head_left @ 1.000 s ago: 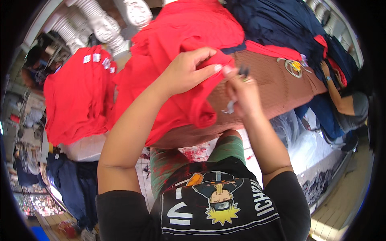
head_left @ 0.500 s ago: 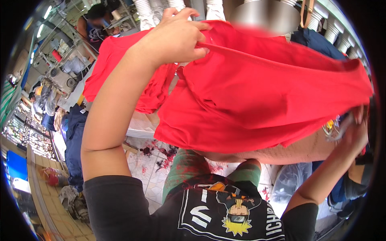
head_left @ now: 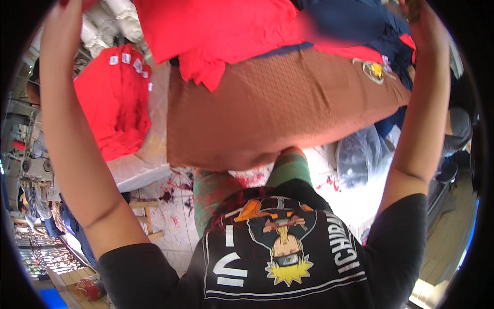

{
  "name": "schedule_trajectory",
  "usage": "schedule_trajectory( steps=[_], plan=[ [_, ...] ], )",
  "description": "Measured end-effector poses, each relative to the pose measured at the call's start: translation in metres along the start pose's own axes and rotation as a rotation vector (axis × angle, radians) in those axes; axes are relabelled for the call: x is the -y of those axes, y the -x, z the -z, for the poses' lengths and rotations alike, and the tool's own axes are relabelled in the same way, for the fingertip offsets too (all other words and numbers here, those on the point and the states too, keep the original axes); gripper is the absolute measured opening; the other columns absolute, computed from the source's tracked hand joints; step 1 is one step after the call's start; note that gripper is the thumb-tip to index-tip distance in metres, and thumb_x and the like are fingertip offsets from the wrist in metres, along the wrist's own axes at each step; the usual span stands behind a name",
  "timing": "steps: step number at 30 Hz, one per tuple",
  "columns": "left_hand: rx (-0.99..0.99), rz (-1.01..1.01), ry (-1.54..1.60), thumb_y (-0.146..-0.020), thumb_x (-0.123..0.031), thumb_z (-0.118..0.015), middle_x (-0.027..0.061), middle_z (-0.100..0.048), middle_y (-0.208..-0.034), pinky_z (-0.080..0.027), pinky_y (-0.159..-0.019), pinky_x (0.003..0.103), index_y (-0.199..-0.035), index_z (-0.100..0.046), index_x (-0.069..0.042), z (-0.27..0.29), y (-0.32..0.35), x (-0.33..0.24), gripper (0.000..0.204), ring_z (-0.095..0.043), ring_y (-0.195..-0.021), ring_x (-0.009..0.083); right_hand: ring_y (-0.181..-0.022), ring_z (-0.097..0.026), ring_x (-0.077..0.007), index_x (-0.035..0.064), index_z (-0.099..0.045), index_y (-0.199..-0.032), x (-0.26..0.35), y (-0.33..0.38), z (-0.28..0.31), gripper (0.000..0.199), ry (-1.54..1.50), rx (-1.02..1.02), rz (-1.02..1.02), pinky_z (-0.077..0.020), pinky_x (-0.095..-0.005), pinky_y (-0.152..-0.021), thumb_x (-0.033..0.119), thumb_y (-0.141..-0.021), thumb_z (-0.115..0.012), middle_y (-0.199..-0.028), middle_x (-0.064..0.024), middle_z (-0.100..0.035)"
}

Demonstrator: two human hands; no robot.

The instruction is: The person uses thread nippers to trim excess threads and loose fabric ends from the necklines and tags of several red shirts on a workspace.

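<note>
Both my arms reach far forward, to either side of a red cloth garment (head_left: 221,31) that hangs over the far part of a brown cloth-covered surface (head_left: 257,113). My left hand (head_left: 64,23) is cut off by the upper left rim; a bit of red shows beside it, but its fingers are out of sight. At the upper right my right hand (head_left: 424,26) is near dark blue cloth (head_left: 345,23), its fingers blurred and partly cut off. Whether either hand grips the garment cannot be seen.
Left of the brown surface lies a stack of red garments (head_left: 113,108) with white labels. A looped cord with a yellow piece (head_left: 377,69) rests at its right end. Below are a clear plastic bag (head_left: 360,154), a wooden stool (head_left: 146,219) and scattered red and dark scraps.
The red garment has moved away from me to the far side, uncovering the brown surface and the stack. My left hand has gone left and forward; my right hand has moved forward.
</note>
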State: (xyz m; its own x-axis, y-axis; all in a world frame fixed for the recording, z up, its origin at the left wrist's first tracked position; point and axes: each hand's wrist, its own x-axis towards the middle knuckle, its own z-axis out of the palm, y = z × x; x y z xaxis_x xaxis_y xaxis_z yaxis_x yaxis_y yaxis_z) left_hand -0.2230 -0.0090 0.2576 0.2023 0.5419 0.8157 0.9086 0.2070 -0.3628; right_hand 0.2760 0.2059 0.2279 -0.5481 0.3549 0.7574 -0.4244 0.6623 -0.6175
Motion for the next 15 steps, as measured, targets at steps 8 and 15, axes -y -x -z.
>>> schedule_trajectory(
  steps=[8,15],
  plan=[
    [0.657,0.977,1.260,-0.095,-0.024,-0.061,0.0145,-0.066,-0.100,-0.051,-0.070,0.025,-0.108,-0.050,0.004,-0.045,0.239,-0.208,0.032,-0.068,-0.082,0.0172,-0.055,-0.048,-0.0037,0.0054,-0.069,-0.099,-0.117,0.252,-0.083,0.018,0.238,-0.355,-0.922,-0.0335,-0.0187,-0.052,0.020,-0.091,-0.065,-0.063,0.0036,-0.056],
    [0.795,0.966,1.099,-0.093,-0.021,-0.063,0.0026,-0.069,-0.086,-0.045,-0.065,0.019,-0.091,-0.070,0.000,-0.038,0.227,-0.222,0.023,-0.057,-0.068,0.0051,-0.057,-0.045,-0.0019,0.0045,-0.069,-0.105,-0.098,0.256,-0.064,0.018,0.383,-0.322,-0.945,-0.0360,-0.0189,-0.053,0.015,-0.093,-0.062,-0.072,0.0046,-0.060]
  ],
)
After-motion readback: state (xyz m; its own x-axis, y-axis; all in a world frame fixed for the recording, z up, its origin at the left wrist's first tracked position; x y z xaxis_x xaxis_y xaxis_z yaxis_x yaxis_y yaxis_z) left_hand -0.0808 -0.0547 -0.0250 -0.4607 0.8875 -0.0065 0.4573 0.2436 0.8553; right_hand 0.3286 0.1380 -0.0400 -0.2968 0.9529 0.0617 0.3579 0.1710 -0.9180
